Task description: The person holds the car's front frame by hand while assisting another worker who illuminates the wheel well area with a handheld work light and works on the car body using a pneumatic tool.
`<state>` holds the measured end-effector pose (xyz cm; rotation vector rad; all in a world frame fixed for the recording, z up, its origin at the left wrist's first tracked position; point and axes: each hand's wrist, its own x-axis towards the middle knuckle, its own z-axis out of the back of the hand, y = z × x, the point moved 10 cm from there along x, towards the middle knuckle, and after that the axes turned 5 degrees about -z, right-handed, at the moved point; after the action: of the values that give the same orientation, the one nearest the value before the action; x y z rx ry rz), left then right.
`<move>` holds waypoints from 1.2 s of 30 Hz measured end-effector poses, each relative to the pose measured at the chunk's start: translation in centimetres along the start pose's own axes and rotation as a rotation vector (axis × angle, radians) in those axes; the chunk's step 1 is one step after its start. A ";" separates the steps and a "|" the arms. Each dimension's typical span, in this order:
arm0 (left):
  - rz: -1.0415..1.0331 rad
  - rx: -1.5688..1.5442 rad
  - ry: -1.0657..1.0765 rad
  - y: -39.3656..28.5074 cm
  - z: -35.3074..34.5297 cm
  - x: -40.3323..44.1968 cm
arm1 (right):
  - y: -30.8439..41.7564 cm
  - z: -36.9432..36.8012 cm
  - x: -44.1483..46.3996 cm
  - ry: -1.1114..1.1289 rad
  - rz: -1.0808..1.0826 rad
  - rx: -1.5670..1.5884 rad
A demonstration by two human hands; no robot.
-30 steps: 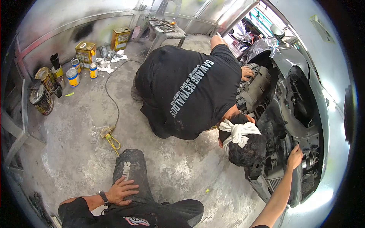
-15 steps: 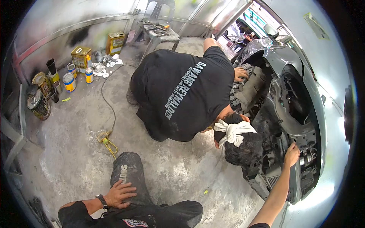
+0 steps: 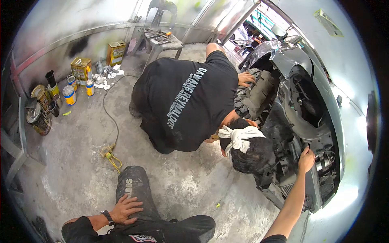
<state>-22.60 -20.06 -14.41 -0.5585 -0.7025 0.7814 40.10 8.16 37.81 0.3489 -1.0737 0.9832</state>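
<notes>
My left hand (image 3: 126, 209) lies with its fingers spread on the leg of my dark trousers (image 3: 135, 184) and holds nothing. At the right, my right hand (image 3: 306, 159) is closed over the edge of the metal front frame (image 3: 299, 152) of a car (image 3: 320, 101) whose front end is stripped open. What its fingertips press against is hidden. Close to that hand, a crouching co-worker (image 3: 186, 105) in a black shirt bends toward the car, with a white cloth tied round the head. One co-worker's hand (image 3: 246, 79) rests on a dark, tire-like part (image 3: 243, 109).
Paint cans (image 3: 69, 95) and metal tins (image 3: 81, 69) stand on the concrete floor at the left. A cable (image 3: 104, 101) runs to a yellow-corded connector (image 3: 107, 153) near my knee. Tools lie on a plastic chair (image 3: 164, 42) at the back.
The view has turned slightly right, so the scene sits a little farther left. Both my hands keep their places on the trouser leg and the car frame.
</notes>
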 end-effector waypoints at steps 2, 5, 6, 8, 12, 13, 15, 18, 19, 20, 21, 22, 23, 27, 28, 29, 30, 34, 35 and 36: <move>0.000 -0.002 -0.003 0.0 0.1 0.1 | 0.2 -0.1 -0.1 -0.006 0.008 0.006; 0.002 0.000 -0.003 0.1 0.0 -0.1 | 0.4 0.4 -0.2 -0.036 0.027 0.033; 0.006 0.004 0.005 0.1 -0.1 -0.1 | 0.6 0.7 -0.2 -0.038 0.024 0.038; 0.010 0.000 0.010 0.1 -0.1 -0.1 | 0.6 0.6 -0.2 -0.027 0.017 0.035; -0.001 -0.012 -0.002 0.0 0.1 0.2 | 0.4 0.6 -0.2 -0.037 0.001 0.024; -0.004 -0.012 -0.005 -0.1 0.2 0.3 | 0.4 0.5 -0.2 -0.043 0.004 0.019; 0.003 -0.014 -0.004 0.0 0.1 0.2 | 0.4 0.6 -0.2 -0.062 0.012 0.026; 0.011 -0.020 0.000 0.1 0.1 0.2 | 0.6 1.0 -0.4 -0.081 0.021 0.042; 0.013 -0.023 0.002 0.1 0.1 0.2 | 0.7 1.0 -0.4 -0.076 0.018 0.034; 0.015 -0.021 0.005 0.1 0.1 0.3 | 0.8 1.1 -0.4 -0.070 0.014 0.027; 0.017 -0.019 0.009 0.1 0.1 0.2 | 1.0 1.4 -0.5 -0.076 0.012 0.020; 0.019 -0.018 0.013 0.1 0.0 0.2 | 1.3 1.8 -0.6 -0.082 0.010 0.014; 0.021 -0.018 0.015 0.1 0.0 0.2 | 1.5 2.1 -0.7 -0.087 0.008 0.007; 0.022 -0.018 0.015 0.1 -0.2 0.0 | 1.4 1.8 -0.5 -0.066 0.007 0.007; 0.021 -0.017 0.013 0.2 -0.2 0.0 | 1.5 1.9 -0.5 -0.065 0.007 0.007; 0.021 -0.015 0.012 0.1 -0.1 0.0 | 1.5 2.0 -0.5 -0.064 0.008 0.006; 0.022 -0.014 0.012 0.0 -0.1 0.1 | 1.5 1.9 -0.5 -0.066 0.009 0.006; 0.011 0.007 0.016 -0.2 0.1 0.1 | 1.1 1.4 -0.3 -0.058 0.009 -0.003; 0.010 0.009 0.015 -0.2 0.1 0.1 | 1.1 1.3 -0.3 -0.053 0.009 -0.007; 0.008 0.011 0.015 -0.2 0.1 0.1 | 1.1 1.3 -0.3 -0.052 0.007 -0.007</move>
<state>-22.54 -20.06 -14.16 -0.5573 -0.6825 0.7874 38.43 7.74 37.89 0.3667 -1.1256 0.9809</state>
